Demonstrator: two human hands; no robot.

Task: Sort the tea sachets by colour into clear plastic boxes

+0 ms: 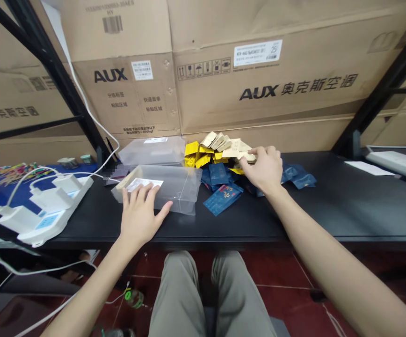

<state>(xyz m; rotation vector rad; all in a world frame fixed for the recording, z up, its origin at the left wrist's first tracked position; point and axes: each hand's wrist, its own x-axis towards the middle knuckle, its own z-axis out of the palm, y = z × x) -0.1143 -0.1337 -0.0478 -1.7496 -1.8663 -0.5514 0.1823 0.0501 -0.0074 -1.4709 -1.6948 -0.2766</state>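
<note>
My left hand point(139, 213) lies with its fingers spread over the white label on the near clear plastic box point(185, 187). Something beige shows at that box's left end. With thumb and fingers, my right hand point(266, 168) pinches a cream packet point(248, 156) at the right of a heap of cream packets point(217, 141). Yellow packets point(191, 149) lie under and beside the cream ones. In front of them are dark blue packets point(223, 199), some partly covered by my right hand.
A second clear plastic box point(152, 152) stands behind the near one. At left is a white power strip point(62, 217) with plugs and trailing cables. Large cardboard boxes point(210, 103) wall the back of the black table point(346, 210). Black metal posts rise on both sides.
</note>
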